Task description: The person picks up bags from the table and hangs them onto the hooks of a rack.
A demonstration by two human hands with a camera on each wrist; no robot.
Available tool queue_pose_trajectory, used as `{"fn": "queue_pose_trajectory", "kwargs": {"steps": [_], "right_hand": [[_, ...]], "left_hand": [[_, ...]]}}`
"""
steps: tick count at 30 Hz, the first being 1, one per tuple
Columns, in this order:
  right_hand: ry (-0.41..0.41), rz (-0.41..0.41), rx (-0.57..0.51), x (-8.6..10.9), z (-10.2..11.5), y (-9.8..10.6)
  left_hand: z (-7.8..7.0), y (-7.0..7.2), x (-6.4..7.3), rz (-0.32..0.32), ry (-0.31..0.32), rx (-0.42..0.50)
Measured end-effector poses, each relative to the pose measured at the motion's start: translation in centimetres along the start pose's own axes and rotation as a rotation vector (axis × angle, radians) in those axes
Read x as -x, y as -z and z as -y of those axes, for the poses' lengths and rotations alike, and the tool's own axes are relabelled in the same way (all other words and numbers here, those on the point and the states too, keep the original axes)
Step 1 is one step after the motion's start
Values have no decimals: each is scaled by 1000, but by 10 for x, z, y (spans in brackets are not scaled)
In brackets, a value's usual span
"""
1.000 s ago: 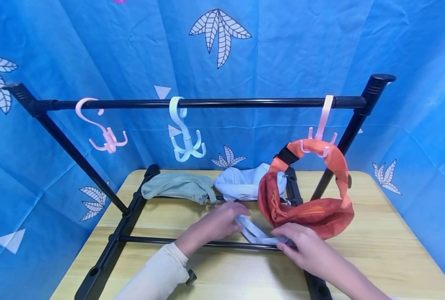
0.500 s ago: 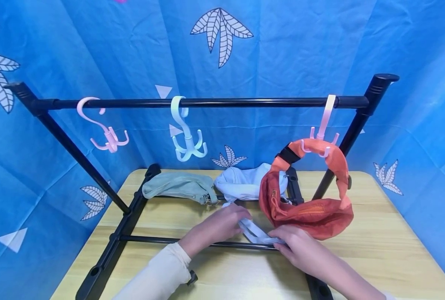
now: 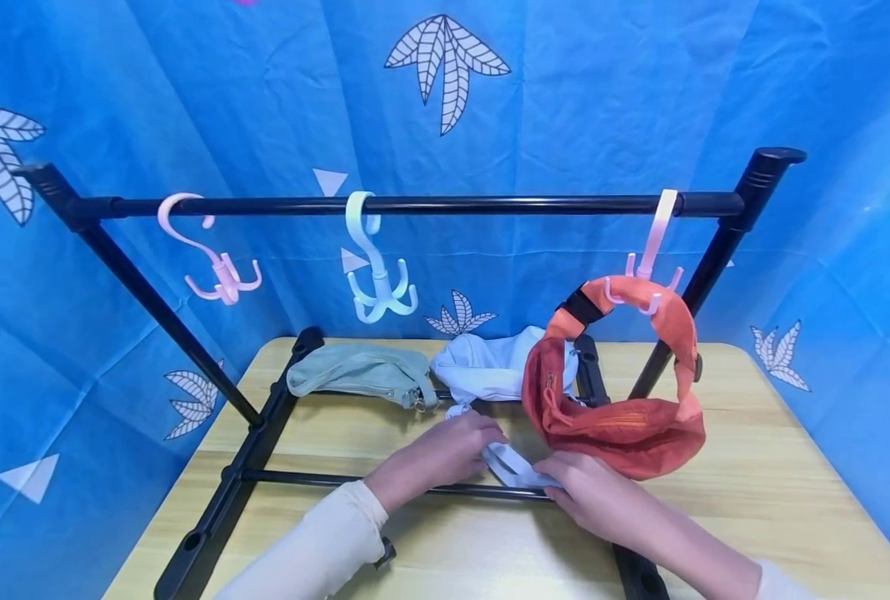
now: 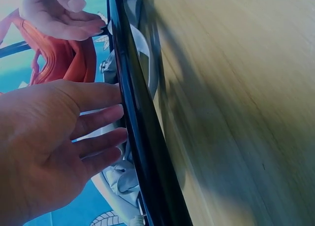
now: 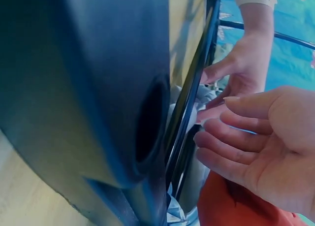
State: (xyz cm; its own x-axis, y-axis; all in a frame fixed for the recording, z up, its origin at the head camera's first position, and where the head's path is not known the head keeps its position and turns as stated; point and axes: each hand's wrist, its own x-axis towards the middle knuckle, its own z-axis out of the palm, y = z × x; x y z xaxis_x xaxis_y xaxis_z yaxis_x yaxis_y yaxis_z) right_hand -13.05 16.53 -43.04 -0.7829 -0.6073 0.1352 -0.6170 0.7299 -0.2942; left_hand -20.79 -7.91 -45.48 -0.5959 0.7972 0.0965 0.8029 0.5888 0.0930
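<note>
My left hand [image 3: 452, 446] is over a pale blue strap [image 3: 508, 467], behind the lower front rod. In the left wrist view, this hand's fingers [image 4: 101, 122] are apart and relaxed, some tips at the rod. My right hand [image 3: 591, 492] is at the strap's right end. In the right wrist view its thumb stands apart from loosely bent fingers [image 5: 226, 147], and no strap shows between them. The strap's light blue bag [image 3: 482, 367] lies behind on the table. A red waist bag [image 3: 610, 429] hangs by its orange strap [image 3: 677, 321] from a pink hook [image 3: 651, 258], beside my right hand.
A black rack [image 3: 452, 206] stands on the wooden table [image 3: 782, 467]. From its top bar hang a pink hook [image 3: 223, 271] and a light blue hook [image 3: 380, 283]. A grey-green bag [image 3: 362, 371] lies behind at left. The front rod [image 3: 317, 479] crosses below my hands.
My right hand has shifted slightly left, toward my left hand, and less of the strap shows between them. The hanging red bag stays on its hook.
</note>
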Motion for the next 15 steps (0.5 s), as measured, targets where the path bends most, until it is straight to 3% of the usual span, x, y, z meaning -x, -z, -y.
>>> {"fn": "queue_pose_trajectory", "kwargs": {"steps": [15], "right_hand": [[93, -38, 147, -10, -8, -10]], "left_hand": [[-1, -8, -5, -51, -128, -134]]}}
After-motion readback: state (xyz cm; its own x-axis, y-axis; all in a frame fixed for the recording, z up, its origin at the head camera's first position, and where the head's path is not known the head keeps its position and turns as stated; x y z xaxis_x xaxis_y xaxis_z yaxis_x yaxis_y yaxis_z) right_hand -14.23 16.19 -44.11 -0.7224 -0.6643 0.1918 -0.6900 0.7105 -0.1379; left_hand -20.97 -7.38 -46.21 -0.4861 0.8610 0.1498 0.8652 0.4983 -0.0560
